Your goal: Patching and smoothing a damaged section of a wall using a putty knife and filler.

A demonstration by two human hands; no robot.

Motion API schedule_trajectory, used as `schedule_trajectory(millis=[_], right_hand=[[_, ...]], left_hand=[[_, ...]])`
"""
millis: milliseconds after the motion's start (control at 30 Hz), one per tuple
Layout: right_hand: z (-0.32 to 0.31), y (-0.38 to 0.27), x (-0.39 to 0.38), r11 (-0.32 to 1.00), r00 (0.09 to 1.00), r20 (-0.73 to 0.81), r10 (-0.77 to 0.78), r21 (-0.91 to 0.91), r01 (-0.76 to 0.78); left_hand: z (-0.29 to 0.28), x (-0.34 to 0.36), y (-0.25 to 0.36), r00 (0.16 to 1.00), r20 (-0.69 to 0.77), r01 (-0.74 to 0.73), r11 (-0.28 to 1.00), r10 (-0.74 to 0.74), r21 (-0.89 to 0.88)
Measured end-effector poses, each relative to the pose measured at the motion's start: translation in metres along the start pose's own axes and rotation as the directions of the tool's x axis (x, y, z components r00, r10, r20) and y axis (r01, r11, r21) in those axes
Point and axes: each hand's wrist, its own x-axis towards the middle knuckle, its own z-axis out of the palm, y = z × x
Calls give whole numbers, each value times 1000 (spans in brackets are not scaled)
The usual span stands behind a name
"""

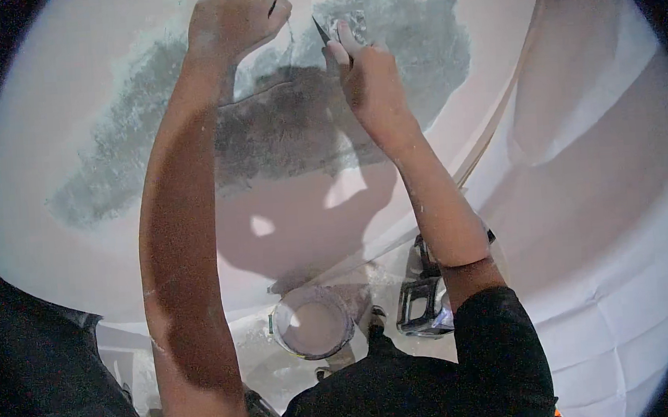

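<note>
Both my arms are raised against a white wall (59, 95) with a large grey patch (291, 127) of bare or wet plaster. My right hand (368, 76) grips a small putty knife (322, 32), its blade pressed on the grey patch near the top. My left hand (234, 20) is closed at the upper edge of the patch, beside the blade; something thin seems to be pinched in it, but I cannot tell what. Dried white specks cover both forearms.
Below, on a covered floor, stands a round bucket (313, 323) of pale compound. A dark step stool or frame (424, 302) stands right of it. White sheeting (608, 192) drapes the right side. A dark shape (30, 365) fills the lower left.
</note>
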Motion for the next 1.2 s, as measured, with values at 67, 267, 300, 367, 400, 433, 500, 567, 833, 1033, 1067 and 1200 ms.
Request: schedule_trajectory(millis=[67, 267, 300, 367, 400, 433, 500, 567, 833, 1033, 1067, 1200], right_hand=[[-5, -16, 5, 1000, 1000, -14, 24, -8, -24], [-14, -12, 9, 997, 998, 53, -24, -69, 27], [-18, -18, 12, 998, 995, 95, 42, -42, -38], [-17, -22, 5, 997, 993, 95, 74, -21, -73], [-16, -21, 3, 995, 991, 97, 96, 7, -98], [-13, -17, 1, 995, 991, 94, 93, 9, -94], [-7, -10, -4, 997, 999, 31, 23, -77, -20], [-6, -7, 11, 997, 1000, -18, 20, -81, -22], [-3, 4, 2, 996, 992, -95, -81, 32, 85], [7, 7, -5, 998, 999, -33, 0, 69, 2], [6, 12, 0, 998, 997, -67, -47, 38, 50], [2, 5, 17, 996, 999, -39, -21, 90, 24]], left_hand=[[21, -6, -11, 972, -233, -66, 955, -4, -291], [15, -11, -8, 1000, 25, -14, 994, 12, 108], [15, -11, -8, 999, 19, -27, 993, 25, 114], [14, -14, -10, 999, 41, -31, 992, 26, 122], [14, -12, -10, 998, 63, -33, 989, 24, 143], [13, -11, -9, 998, 61, -33, 989, 25, 146], [11, -10, -6, 994, 105, -6, 995, -5, 97], [11, -9, -5, 997, 76, -7, 994, -2, 112], [11, -8, -6, 998, 53, -39, 991, 32, 129], [12, -10, -6, 998, 68, -26, 991, 17, 128], [14, -9, -4, 998, 61, -21, 995, 14, 102], [14, -12, -10, 997, 76, -8, 992, -2, 124]])
